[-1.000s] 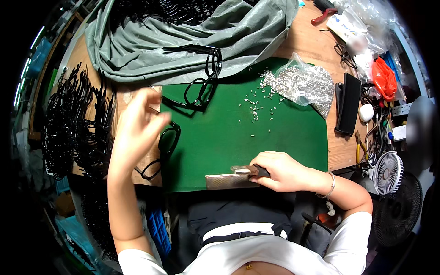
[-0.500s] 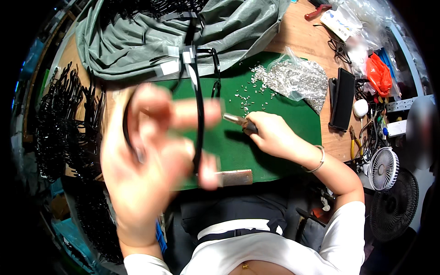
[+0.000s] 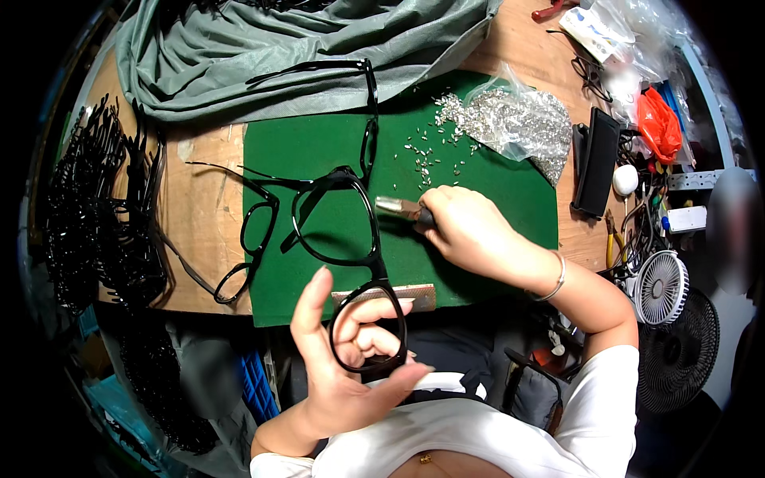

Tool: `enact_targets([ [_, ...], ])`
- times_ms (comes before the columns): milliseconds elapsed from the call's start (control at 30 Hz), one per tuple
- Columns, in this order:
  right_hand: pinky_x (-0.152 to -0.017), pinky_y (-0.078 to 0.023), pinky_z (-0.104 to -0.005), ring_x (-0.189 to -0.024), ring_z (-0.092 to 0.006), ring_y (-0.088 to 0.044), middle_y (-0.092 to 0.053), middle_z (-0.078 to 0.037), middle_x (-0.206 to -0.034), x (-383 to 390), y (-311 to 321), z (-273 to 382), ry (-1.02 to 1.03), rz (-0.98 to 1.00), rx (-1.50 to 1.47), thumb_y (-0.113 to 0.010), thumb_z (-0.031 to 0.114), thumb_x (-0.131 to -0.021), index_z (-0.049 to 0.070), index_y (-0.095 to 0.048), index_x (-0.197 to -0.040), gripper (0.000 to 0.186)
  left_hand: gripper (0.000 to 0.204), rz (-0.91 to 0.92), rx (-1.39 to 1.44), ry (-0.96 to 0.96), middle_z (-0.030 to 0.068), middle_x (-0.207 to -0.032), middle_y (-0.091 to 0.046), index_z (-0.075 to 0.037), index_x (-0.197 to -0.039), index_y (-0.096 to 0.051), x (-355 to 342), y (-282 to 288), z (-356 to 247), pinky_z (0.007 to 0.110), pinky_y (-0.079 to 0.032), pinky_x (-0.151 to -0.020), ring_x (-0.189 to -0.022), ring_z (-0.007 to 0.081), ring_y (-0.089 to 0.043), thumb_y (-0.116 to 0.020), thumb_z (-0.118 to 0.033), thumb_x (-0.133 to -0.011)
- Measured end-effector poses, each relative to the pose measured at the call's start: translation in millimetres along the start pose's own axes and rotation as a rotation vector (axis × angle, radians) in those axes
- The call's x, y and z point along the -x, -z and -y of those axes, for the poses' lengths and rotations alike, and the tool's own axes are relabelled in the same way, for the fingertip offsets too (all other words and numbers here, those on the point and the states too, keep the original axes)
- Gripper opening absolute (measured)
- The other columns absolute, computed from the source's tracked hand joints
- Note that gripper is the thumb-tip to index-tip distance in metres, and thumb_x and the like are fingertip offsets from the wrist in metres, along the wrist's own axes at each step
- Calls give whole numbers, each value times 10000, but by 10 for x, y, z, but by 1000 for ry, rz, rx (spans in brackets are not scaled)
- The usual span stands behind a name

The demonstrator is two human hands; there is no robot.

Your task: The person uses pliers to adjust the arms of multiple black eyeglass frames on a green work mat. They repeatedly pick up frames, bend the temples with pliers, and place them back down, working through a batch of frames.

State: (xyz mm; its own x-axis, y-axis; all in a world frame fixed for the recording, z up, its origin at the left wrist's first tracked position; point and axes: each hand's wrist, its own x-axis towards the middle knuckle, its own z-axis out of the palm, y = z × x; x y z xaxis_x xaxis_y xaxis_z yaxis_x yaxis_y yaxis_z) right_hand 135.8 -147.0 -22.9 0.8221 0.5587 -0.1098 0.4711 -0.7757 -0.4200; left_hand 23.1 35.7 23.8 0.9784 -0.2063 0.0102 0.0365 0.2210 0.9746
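- Black eyeglass frame [image 3: 378, 267]: it is up in the left hand, over the front part of the green mat [image 3: 494, 255], and both eye rings face the camera. The step now seems to be holding it still near the tool. A thick part of the rim is a good place to hold, with no bending.
- Left hand [image 3: 341, 386]: its fingers curl behind the lower ring and the thumb is at the bottom end, so it seems to pinch the rim there. One finger sticks up beside it. A firm but gentle hold is best, as a hard squeeze could twist the rim.
- Right hand [image 3: 462, 219]: its fingers wrap round the dark handle of a pliers-like tool [image 3: 406, 209]. The tip is just beside the upper ring. I cannot tell if they touch, so go slowly to keep the shiny rim from scratches.
- Tiny silver bits [image 3: 426, 163]: they lie loose past the tool. Small moves should keep them from being knocked about.
- Half a second ago, the frame is a blur, seen from its side. Now it is turned and clear.
- The left hand is lower and sharper now.
- The right hand and tool stay in almost the same spot.
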Motion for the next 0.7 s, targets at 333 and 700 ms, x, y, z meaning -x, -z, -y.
enact_targets([
  [333, -596, -440, -326, -683, -253, -559, -538, -117, -750, 391, 418, 490, -86, 23, -796, -610, 35, -718, 0, -513, -837, 157, 906, -168, -210, -138, 235, -1220, -387, -49, -1319, -7, -107, -108, 157, 260, -477, -736, -837, 175, -562, -619, 125, -674],
  [700, -661, -404, -211, -712, -68, -477, -508, 2, -763, 453, 421, 566, -515, 350, -1503, -588, 209, -824, 37, -504, -853, 194, 883, -183, -316, -167, 185, -1238, -386, -68, -1329, 8, -97, -228, 161, 248, -469, -790, -931, 151, -510, -590, 108, -704],
])
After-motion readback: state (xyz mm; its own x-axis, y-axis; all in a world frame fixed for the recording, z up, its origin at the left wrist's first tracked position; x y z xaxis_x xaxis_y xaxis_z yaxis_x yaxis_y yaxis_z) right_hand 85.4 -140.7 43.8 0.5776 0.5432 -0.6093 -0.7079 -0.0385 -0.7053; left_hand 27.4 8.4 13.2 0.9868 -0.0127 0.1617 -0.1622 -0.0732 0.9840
